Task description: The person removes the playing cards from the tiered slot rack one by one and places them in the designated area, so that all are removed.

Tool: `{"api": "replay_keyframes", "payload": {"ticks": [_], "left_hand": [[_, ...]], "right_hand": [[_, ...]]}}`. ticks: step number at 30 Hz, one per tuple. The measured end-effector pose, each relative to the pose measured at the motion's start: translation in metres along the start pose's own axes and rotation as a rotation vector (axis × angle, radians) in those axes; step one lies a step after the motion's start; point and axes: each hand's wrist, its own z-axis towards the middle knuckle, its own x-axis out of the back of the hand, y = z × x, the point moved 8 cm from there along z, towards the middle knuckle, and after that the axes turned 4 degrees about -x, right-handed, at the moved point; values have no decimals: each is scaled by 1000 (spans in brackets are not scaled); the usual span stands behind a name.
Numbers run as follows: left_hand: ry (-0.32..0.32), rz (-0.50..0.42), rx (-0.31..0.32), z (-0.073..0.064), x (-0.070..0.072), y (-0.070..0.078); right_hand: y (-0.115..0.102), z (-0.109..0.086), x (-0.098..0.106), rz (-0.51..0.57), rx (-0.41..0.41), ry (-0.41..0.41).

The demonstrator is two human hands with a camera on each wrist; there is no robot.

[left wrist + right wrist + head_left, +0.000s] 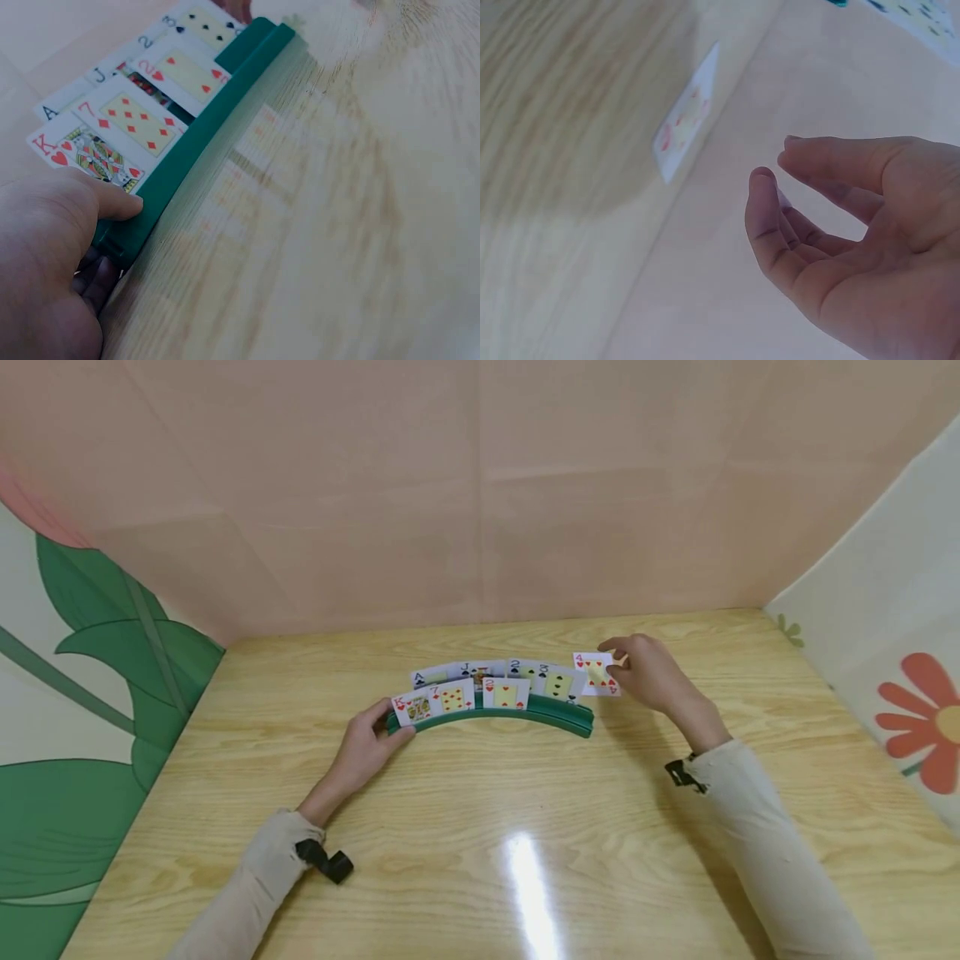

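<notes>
In the head view a curved green playing-card holder [570, 720] stands on the table. My left hand [367, 737] grips its left end, thumb [120, 202] on the front and fingers tucked behind. The front row has a king of hearts [417, 709], a seven of diamonds [452, 699] and a two of hearts [506, 693]; several black-suited cards [558, 682] stand behind. Past the holder's right end, my right hand [651, 672] is by a four of hearts [595, 675]. The right wrist view shows its thumb and loosely bent fingers apart, the card [684, 120] beyond the fingertips.
The holder is on a glossy wooden table [420, 827]. A pink cloth wall [480, 510] rises at the table's back edge. Printed side panels show green leaves [127, 660] on the left and a red flower [918, 722] on the right.
</notes>
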Motion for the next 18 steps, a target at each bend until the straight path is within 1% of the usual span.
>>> {"api": "replay_keyframes", "payload": {"ticks": [5,9,11,12,13,16,18], "left_hand": [[-1,8,4,-1,-2,4],[-9,17,4,-7,0,26],[-15,22,-8,-9,3,38],[-16,22,-14,-10,4,43],[-18,18,-13,-10,4,44],[-20,7,-21,-6,2,28],[-16,-1,-13,-3,1,15]], "right_hand": [[-14,-6,7,-7,30,29],[-27,-10,12,-2,60,53],[-33,-12,15,6,70,74],[-35,-12,16,11,75,87],[-38,-13,18,18,79,99],[-46,-16,25,32,99,141],[-52,-18,29,42,113,158]]}}
